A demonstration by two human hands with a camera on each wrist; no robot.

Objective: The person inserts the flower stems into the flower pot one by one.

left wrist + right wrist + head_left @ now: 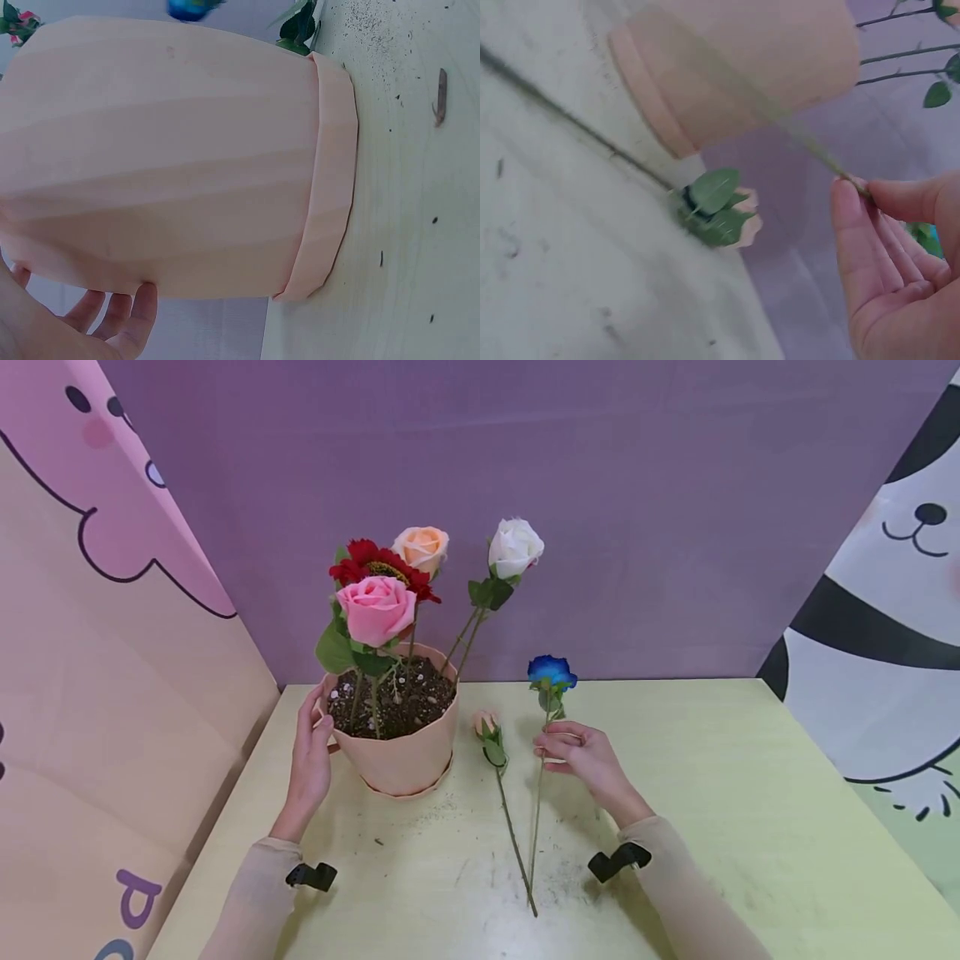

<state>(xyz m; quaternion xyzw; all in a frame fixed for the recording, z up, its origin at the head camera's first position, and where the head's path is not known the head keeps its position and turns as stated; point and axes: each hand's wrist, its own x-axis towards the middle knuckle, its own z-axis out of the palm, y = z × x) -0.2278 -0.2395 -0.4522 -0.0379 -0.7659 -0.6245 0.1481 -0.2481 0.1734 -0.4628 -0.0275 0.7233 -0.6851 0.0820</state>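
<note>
A pink flowerpot (pixel 397 764) full of dark soil holds several artificial flowers, among them a pink rose (pixel 377 610), a red daisy-like flower (pixel 365 560), a peach rose (pixel 422 548) and a white rose (pixel 515 548). My left hand (pixel 311 760) rests on the pot's left side, fingertips (pixel 144 296) against its outer wall. To the right of the pot, my right hand (pixel 581 756) pinches the thin stem of a blue rose (pixel 551 671) between thumb and fingers (pixel 846 199). The blossom points up and the stem slants down toward me.
A pale pink rosebud (pixel 491 739) on a long stem lies on the table (pixel 712 760) between pot and right hand. Soil crumbs dot the tabletop. A purple backdrop (pixel 637 527) stands behind, with cartoon-printed cloth at both sides.
</note>
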